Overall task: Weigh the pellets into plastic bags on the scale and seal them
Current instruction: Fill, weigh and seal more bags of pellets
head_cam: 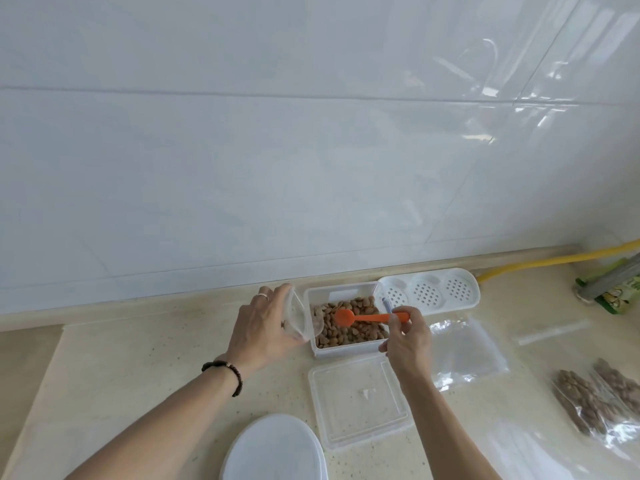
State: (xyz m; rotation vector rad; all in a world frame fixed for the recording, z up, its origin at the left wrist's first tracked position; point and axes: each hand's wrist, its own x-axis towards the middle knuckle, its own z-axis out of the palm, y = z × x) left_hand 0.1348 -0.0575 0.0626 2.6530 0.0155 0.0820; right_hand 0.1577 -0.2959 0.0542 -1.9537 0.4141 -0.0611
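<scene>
a clear plastic bag (300,318) is held open by the left hand (264,325), fingers curled around its far side, with the mouth of the bag turned toward the container (343,318) and touching its left wall. the brown pellets (353,332) lie in that white rectangular container, just to the right of the left hand. an orange spoon (363,318) is pinched at its handle end by the thumb and fingers of the right hand (405,337), and its bowl is held over the pellets, between the two hands. a ring is worn on the left hand and a dark beaded bracelet (225,374) on the left wrist.

the container's clear lid (356,400) lies flat on the counter (138,375) just in front of the container, partly crossed by the right forearm. a round white lid (273,452) is seen at the near edge. a white perforated tray (429,294) touches the container's far right corner. empty clear bags (467,351) are spread to the right of the right hand, and filled bags of pellets (595,400) lie well to the right. a yellow hose (554,261) runs along the tiled wall at the far right.
</scene>
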